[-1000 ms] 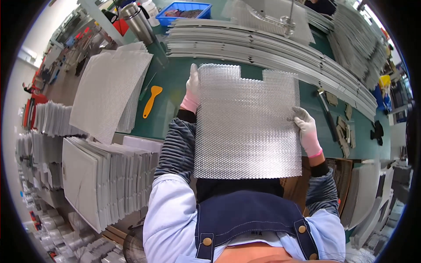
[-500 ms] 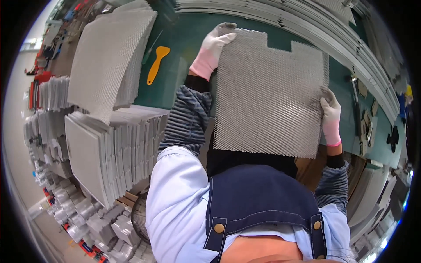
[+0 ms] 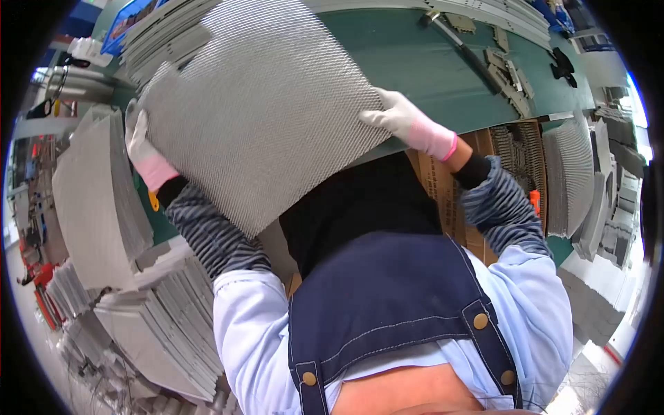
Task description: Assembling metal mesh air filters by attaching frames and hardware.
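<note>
A large sheet of silver expanded metal mesh (image 3: pixel 256 111), with a notch cut in its far left edge, is held tilted in front of me above the green table (image 3: pixel 387 59). My left hand (image 3: pixel 144 149), in a white and pink glove, is closed on the sheet's left edge, its fingertips partly hidden. Gloved the same way, my right hand (image 3: pixel 408 124) pinches the right edge, thumb and fingers on either side. Just below my left wrist a bit of the yellow scraper (image 3: pixel 153 201) shows.
A stack of mesh sheets (image 3: pixel 93 197) stands at the left, with pale panels (image 3: pixel 152 332) nearer me. Metal rails (image 3: pixel 166 38) lie along the far edge. On the table's right are a hammer (image 3: pixel 467 55), metal brackets (image 3: pixel 512 83) and a black clip-like piece (image 3: pixel 564 67). Cardboard (image 3: pixel 439 187) sits below.
The mesh sheet has swung to the left and turned, its notched edge now at the far left. Both hands moved left with it, keeping hold. My view has turned rightward.
</note>
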The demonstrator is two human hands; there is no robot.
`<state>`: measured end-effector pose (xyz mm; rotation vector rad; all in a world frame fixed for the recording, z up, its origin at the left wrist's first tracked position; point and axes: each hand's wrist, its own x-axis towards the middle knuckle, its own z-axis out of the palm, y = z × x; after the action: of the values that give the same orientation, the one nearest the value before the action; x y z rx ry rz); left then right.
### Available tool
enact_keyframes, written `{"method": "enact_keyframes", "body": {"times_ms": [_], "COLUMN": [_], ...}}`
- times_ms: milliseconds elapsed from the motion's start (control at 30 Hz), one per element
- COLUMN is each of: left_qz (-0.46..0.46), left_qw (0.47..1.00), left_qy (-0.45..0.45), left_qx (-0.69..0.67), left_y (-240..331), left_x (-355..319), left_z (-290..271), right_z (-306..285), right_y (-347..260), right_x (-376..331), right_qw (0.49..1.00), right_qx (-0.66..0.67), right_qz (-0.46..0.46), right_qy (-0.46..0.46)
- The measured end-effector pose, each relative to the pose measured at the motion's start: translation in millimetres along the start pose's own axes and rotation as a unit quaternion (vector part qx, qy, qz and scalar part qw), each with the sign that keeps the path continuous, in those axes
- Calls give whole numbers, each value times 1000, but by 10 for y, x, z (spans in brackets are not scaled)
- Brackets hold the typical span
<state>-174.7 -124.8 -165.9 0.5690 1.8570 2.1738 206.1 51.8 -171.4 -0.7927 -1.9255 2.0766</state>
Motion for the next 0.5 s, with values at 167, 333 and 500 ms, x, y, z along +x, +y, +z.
{"method": "enact_keyframes", "body": {"times_ms": [167, 333, 500], "left_qz": [-38, 14, 58], "left_qw": [993, 984, 973], "left_qy": [-85, -162, -209], "left_qx": [-69, 69, 75], "left_y": [643, 855, 1154], "left_x": [-413, -1346, -1637], "left_z": [145, -60, 155], "right_z": [-32, 157, -345], "right_y": [9, 453, -196], "right_x": [-728, -2002, -1198], "right_qw": [997, 986, 987], "right_qx": [-25, -11, 150], "right_qz": [-20, 148, 50], "right_qy": [75, -70, 33]}}
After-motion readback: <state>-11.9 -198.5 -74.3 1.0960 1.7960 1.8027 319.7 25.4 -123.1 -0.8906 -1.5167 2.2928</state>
